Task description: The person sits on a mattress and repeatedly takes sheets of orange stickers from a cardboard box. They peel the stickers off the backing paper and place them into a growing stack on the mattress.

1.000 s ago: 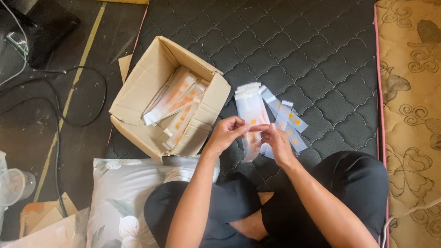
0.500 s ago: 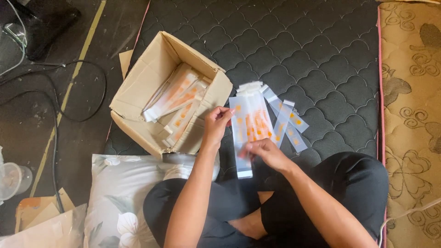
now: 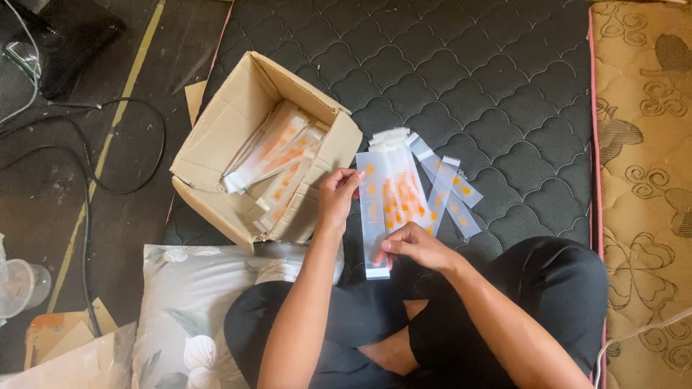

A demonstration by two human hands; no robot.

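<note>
While the person sits cross-legged on the dark quilted mattress (image 3: 504,79), both hands work on one long clear plastic sleeve (image 3: 375,216) printed with orange marks, which lies just right of the open cardboard box (image 3: 216,151). The left hand (image 3: 337,202) pinches the sleeve's left edge near the top, fingers closed on the film. The right hand (image 3: 417,246) presses down near the sleeve's lower end, fingers together on it, though I cannot tell whether the thumb is under the film or beside it.

Right of the box and touching the held sleeve lies a fan of more sleeves (image 3: 440,180), overlapping one another. That overlap looks like the main risk: thin, slick film tends to cling, so lifting the held piece could drag a neighbour along or scatter the fan across the mattress. The soft quilted surface gives little support, so a hard press from the right hand could crease the sleeve. Inside the box, further sleeves (image 3: 277,162) lean loosely against its wall, and a nudge from the left forearm could tip them. A floral pillow (image 3: 187,302) sits below the box, against the person's knee.
</note>
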